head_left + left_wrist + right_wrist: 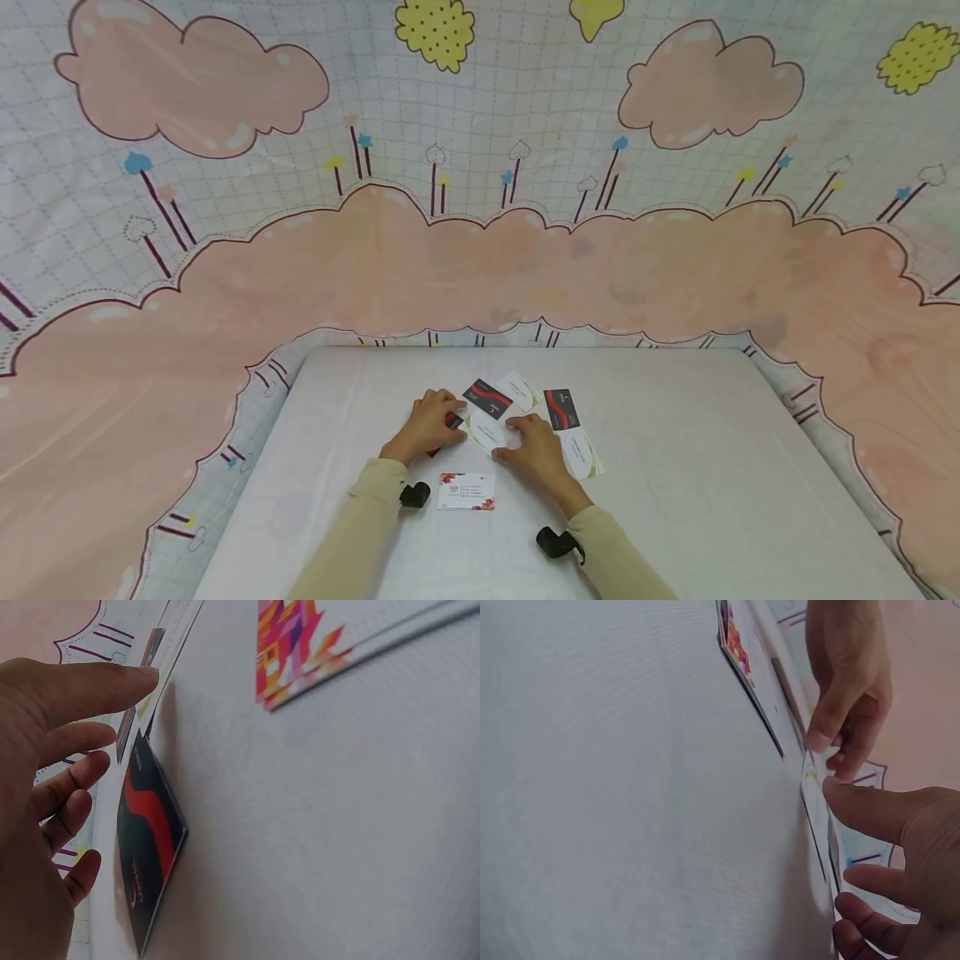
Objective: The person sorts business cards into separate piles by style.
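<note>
My left hand (427,425) is over a black business card with a red stripe (453,420), fingers loosely bent and thumb stretched out. In the left wrist view that black card (150,832) lies beyond the fingers on the table. My right hand (537,450) has its thumb and fingers spread beside a white card with a green curve (483,430), thumb close to its lower edge. This white card lies between both hands. Another black-and-red card (487,399) lies just beyond it, overlapping a second white-green card (521,388).
Right of my right hand lie a black-and-red card (562,409) and white-green cards (580,454) below it. Nearer to me, between the forearms, is a white card with red flower corners (467,492). A patterned cloth (525,271) hangs behind the white table (712,483).
</note>
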Demonstrator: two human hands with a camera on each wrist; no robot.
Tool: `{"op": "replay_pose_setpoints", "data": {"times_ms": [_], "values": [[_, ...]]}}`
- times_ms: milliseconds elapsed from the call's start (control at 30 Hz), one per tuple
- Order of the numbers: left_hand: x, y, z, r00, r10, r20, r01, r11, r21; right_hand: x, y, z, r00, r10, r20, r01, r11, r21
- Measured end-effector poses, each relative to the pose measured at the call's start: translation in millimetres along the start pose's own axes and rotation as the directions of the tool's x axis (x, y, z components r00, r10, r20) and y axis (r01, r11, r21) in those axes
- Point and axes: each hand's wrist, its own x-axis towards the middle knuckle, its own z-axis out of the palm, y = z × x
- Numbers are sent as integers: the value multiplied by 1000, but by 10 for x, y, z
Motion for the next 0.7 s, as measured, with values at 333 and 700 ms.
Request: {"op": "replay_pose_setpoints", "data": {"times_ms": [333, 700], "values": [[-31, 50, 21, 1000, -7, 2, 7, 1000, 20, -34, -14, 30, 1000, -23, 0, 22, 995, -100], [-37, 38, 46, 1000, 3, -10, -3, 1000, 13, -26, -25, 41, 1000, -7, 25, 10, 993, -117]]}}
